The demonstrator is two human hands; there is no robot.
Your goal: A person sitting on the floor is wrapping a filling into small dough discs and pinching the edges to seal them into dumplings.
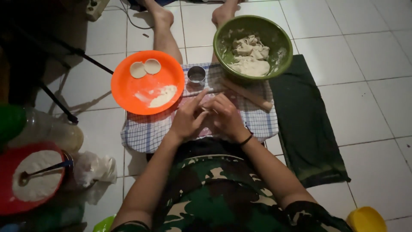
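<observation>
— On the white tiled floor we sit with legs stretched toward twelve o'clock, and the checked cloth lies over our lap as a working surface; the dark green mat runs along its three o'clock edge.

— And the bowls?

— We keep the green bowl of dough scraps at one o'clock and the orange plate at eleven, both within easy reach. The plate carries two cut dough rounds and a smear of flour, with bare room left on its near half.

— What sits between them?

— The wooden rolling pin lies slanted under the bowl's rim, and the metal ring cutter stands at twelve, just beside the plate.

— Our hands?

— Left hand and right hand meet at the centre, fingertips pressed together around a small piece of dough; it is mostly hidden, so we cannot tell its shape.

— Room to move?

— Open tile lies at three o'clock; nine is crowded by the red flour bowl with its spoon.
</observation>
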